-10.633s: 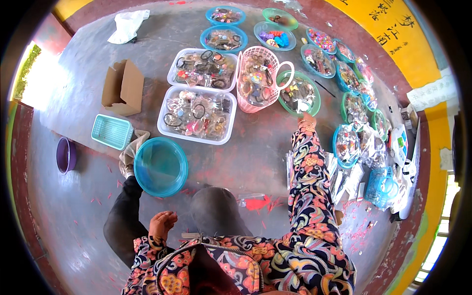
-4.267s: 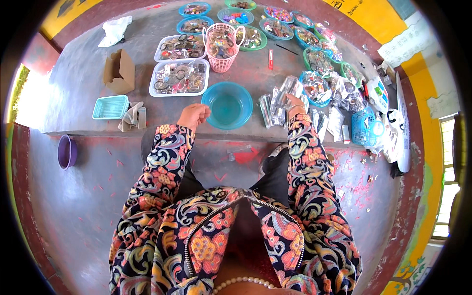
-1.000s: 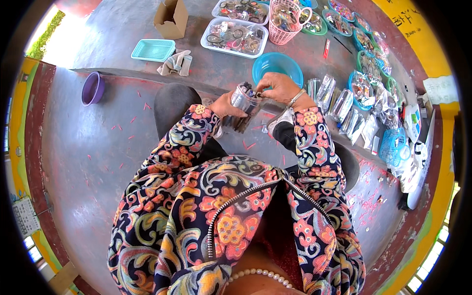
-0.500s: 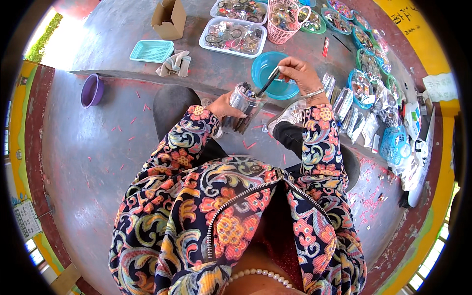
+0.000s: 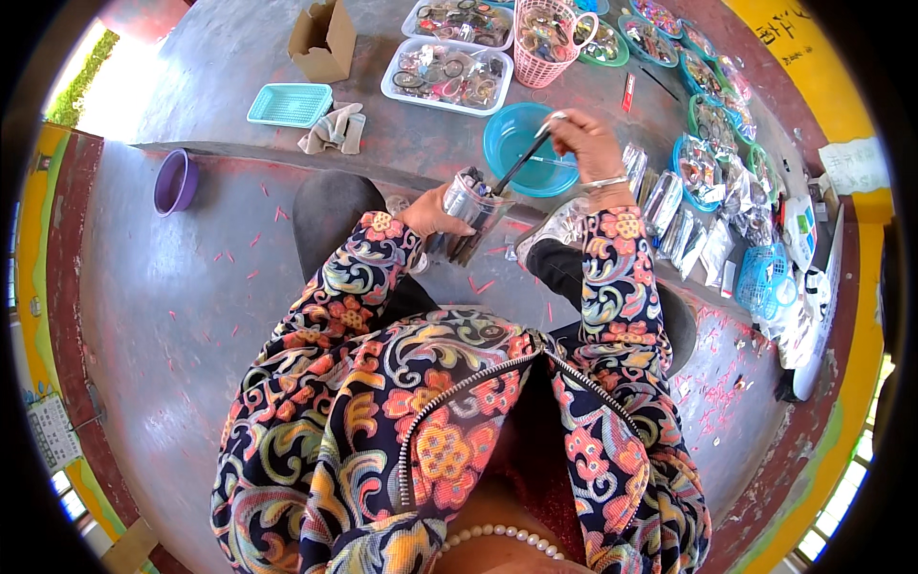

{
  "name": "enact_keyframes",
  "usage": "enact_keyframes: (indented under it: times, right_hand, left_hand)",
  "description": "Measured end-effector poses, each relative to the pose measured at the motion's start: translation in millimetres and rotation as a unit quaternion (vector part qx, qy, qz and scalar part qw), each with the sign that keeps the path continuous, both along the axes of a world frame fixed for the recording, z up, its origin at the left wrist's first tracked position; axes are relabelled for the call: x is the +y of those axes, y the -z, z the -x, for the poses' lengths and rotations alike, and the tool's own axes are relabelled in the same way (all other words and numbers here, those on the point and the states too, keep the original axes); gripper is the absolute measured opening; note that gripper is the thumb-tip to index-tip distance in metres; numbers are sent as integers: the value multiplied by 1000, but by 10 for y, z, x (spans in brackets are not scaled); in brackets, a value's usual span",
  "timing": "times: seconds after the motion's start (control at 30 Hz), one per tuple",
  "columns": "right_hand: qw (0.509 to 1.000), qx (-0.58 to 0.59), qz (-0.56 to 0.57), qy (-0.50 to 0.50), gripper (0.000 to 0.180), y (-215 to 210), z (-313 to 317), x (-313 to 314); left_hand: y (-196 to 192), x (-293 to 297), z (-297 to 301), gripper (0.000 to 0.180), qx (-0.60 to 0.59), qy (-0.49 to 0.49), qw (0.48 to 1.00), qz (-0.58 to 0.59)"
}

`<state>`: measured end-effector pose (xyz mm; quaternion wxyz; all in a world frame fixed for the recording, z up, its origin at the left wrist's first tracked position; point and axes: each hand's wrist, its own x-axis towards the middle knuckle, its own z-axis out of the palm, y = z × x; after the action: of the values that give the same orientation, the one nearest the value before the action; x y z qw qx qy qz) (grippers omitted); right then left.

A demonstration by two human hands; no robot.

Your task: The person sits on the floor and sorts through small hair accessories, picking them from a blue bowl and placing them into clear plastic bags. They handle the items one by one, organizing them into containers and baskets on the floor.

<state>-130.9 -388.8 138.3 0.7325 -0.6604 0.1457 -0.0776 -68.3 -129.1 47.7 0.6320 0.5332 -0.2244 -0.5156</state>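
A left hand (image 5: 427, 212) grips a clear packet of pens (image 5: 470, 212) while the right hand (image 5: 585, 143) pinches one dark pen (image 5: 521, 163) above a blue bowl (image 5: 529, 161)

The clear packet (image 5: 469, 206) hides its dark contents' lower ends; the tray (image 5: 448, 75) trinkets are too small to tell.

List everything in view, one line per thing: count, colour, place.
clear packet: one, holding dark sticks, in left hand
dark stick: one, right hand draws it from the packet
blue bowl: one, beyond the hands
white trays: two, mixed trinkets, far centre
pink basket: one, beside the trays
teal tray: one, far left
cardboard box: one, brown, behind the teal tray
cloth: one, beige, beside the teal tray
purple bowl: one, left
silver packets: several, right
left hand: holding packet
right hand: pinching stick
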Motion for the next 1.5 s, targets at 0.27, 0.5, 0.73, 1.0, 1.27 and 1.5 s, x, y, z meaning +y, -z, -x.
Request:
enact_keyframes:
  times: [0.27, 0.5, 0.73, 1.0, 1.27, 1.5]
  right_hand:
    - [953, -72, -230, 185, 9, 361, 126, -482]
    - [919, 205, -218, 257, 9, 1680, 401, -668]
    - [911, 287, -152, 253, 17, 2074, 552, -828]
    - [988, 89, 73, -104, 17, 237, 54, 11]
    - [900, -20, 290, -326, 13, 46, 7, 300]
    - [907, 20, 269, -324, 18, -46, 53, 325]
  left_hand:
    - [-136, -48, 49, 71, 29, -20, 999, 18]
    - [-134, -31, 43, 70, 59, -23, 998, 31]
    - [-126, -46, 51, 70, 26, -3, 999, 46]
    - [-115, 17, 1, 72, -87, -24, 996, 24]
    - [-80, 29, -16, 73, 2, 10, 999, 47]
    - [-57, 20, -39, 70, 54, 15, 997, 52]
